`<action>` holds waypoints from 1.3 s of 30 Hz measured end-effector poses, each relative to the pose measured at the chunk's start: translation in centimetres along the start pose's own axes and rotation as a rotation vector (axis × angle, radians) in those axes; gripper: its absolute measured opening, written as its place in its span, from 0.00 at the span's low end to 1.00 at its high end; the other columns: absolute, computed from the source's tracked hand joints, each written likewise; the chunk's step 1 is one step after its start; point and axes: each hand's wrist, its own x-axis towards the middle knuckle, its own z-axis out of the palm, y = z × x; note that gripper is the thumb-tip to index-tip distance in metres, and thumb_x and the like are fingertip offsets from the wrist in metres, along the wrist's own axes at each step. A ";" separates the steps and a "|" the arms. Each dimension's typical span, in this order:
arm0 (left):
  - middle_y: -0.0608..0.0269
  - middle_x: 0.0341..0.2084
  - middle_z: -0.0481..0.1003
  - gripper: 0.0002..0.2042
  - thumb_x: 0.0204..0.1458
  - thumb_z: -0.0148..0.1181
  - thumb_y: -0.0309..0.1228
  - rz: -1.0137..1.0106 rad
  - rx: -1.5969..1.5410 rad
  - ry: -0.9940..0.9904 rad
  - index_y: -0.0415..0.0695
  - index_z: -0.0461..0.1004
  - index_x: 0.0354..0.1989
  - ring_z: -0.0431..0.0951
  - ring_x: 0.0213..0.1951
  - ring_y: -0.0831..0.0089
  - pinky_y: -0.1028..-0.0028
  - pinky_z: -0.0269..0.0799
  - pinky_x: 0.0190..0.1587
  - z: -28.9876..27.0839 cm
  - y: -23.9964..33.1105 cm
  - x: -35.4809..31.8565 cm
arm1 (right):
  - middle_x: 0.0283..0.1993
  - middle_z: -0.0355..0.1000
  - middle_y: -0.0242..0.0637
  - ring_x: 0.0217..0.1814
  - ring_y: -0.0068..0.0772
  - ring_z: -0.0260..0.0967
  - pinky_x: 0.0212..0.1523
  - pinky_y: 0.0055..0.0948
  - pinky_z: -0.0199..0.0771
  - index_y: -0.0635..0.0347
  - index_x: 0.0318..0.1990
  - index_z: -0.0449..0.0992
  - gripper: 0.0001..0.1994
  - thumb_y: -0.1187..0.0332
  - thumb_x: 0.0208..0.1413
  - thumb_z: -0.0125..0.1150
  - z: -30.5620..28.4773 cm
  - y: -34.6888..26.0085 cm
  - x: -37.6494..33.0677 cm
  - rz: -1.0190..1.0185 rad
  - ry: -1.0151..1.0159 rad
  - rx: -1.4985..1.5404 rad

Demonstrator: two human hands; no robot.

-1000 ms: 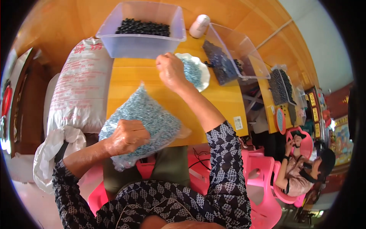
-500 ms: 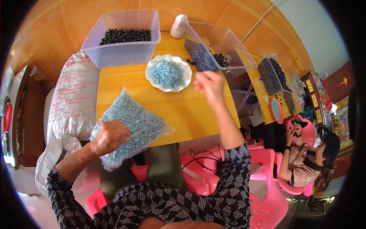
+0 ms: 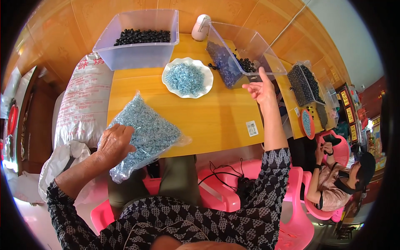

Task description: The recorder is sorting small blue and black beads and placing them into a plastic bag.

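Now, left hand [image 3: 114, 143] grip pressed on bead bag [image 3: 143, 133], right hand [image 3: 261, 89] spread, well apart.

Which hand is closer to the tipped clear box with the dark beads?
The right hand. It is raised right by the edge of the tipped clear box, while the left hand rests on the bag of blue beads.
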 end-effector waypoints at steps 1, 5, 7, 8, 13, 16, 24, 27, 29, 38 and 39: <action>0.54 0.24 0.70 0.21 0.28 0.68 0.27 -0.018 -0.007 -0.001 0.40 0.66 0.33 0.71 0.31 0.54 0.60 0.65 0.33 0.1 0.0 0.0 | 0.31 0.71 0.62 0.18 0.26 0.67 0.11 0.15 0.57 0.87 0.46 0.57 0.45 0.41 0.46 0.57 0.4 -0.1 0.4 0.029 -0.024 -0.015; 0.55 0.23 0.70 0.21 0.29 0.68 0.28 -0.061 -0.091 0.007 0.40 0.66 0.33 0.71 0.31 0.54 0.59 0.64 0.33 -0.1 0.0 0.1 | 0.29 0.70 0.65 0.17 0.29 0.68 0.10 0.17 0.57 0.83 0.44 0.58 0.30 0.56 0.52 0.55 0.8 -0.5 2.3 0.025 -0.048 0.073; 0.55 0.22 0.70 0.20 0.29 0.67 0.28 -0.081 -0.106 -0.006 0.40 0.66 0.33 0.71 0.30 0.54 0.59 0.64 0.32 -0.2 0.0 0.1 | 0.29 0.70 0.65 0.17 0.31 0.68 0.10 0.17 0.57 0.81 0.42 0.58 0.25 0.60 0.52 0.52 1.5 -0.9 2.5 0.012 -0.030 0.067; 0.55 0.22 0.70 0.20 0.30 0.67 0.28 -0.096 -0.125 -0.016 0.40 0.66 0.33 0.71 0.30 0.54 0.58 0.64 0.32 -0.2 -0.1 0.1 | 0.28 0.70 0.66 0.17 0.32 0.68 0.10 0.18 0.58 0.78 0.41 0.59 0.20 0.65 0.51 0.50 1.9 -1.0 2.5 -0.004 -0.006 0.059; 0.57 0.20 0.70 0.16 0.29 0.66 0.28 -0.041 -0.148 0.040 0.42 0.68 0.29 0.71 0.28 0.55 0.61 0.65 0.30 -0.3 -0.9 0.6 | 0.28 0.69 0.67 0.17 0.33 0.68 0.11 0.18 0.58 0.74 0.39 0.59 0.15 0.68 0.50 0.46 1.1 -1.6 2.4 0.006 -0.054 0.027; 0.57 0.19 0.69 0.13 0.29 0.65 0.28 0.011 -0.147 0.091 0.42 0.69 0.24 0.71 0.27 0.56 0.63 0.66 0.29 -0.8 -1.6 1.1 | 0.27 0.69 0.66 0.17 0.33 0.67 0.11 0.18 0.58 0.72 0.36 0.59 0.12 0.69 0.50 0.43 -0.2 -1.4 2.2 0.000 -0.052 0.006; 0.59 0.17 0.68 0.11 0.28 0.65 0.27 0.056 -0.168 0.135 0.42 0.68 0.18 0.70 0.24 0.59 0.65 0.65 0.25 -1.1 -2.2 1.6 | 0.23 0.71 0.56 0.14 0.31 0.67 0.09 0.18 0.55 0.73 0.31 0.66 0.23 0.53 0.55 0.50 -0.7 -0.3 -2.8 -0.063 0.027 -0.097; 0.61 0.15 0.67 0.11 0.29 0.67 0.28 0.082 -0.236 0.076 0.42 0.69 0.19 0.70 0.22 0.62 0.67 0.64 0.23 -0.7 -3.2 1.4 | 0.20 0.71 0.47 0.10 0.26 0.65 0.06 0.18 0.53 0.70 0.31 0.69 0.17 0.60 0.54 0.55 0.8 2.6 -4.8 -0.278 0.003 -0.208; 0.63 0.15 0.67 0.12 0.34 0.69 0.33 0.103 -0.335 -0.029 0.41 0.71 0.20 0.69 0.20 0.66 0.69 0.62 0.22 -0.8 -3.5 1.3 | 0.22 0.72 0.41 0.13 0.22 0.66 0.09 0.18 0.57 0.66 0.29 0.71 0.10 0.66 0.52 0.57 3.3 4.2 -5.7 -0.408 -0.091 -0.361; 0.61 0.20 0.73 0.14 0.52 0.53 0.36 -0.329 -0.742 -0.105 0.35 0.72 0.28 0.71 0.22 0.74 0.77 0.65 0.25 -1.2 -3.6 7.4 | 0.25 0.70 0.51 0.30 0.54 0.69 0.31 0.45 0.67 0.66 0.28 0.71 0.04 0.78 0.43 0.51 10.6 7.6 2.5 -0.919 0.227 -1.185; 0.60 0.20 0.73 0.14 0.53 0.51 0.36 -0.373 -0.729 -0.078 0.34 0.72 0.31 0.73 0.22 0.74 0.78 0.66 0.23 -0.4 -4.2 8.8 | 0.27 0.69 0.53 0.33 0.58 0.67 0.36 0.48 0.66 0.66 0.28 0.71 0.05 0.80 0.40 0.49 11.4 7.8 3.0 -0.986 0.214 -1.174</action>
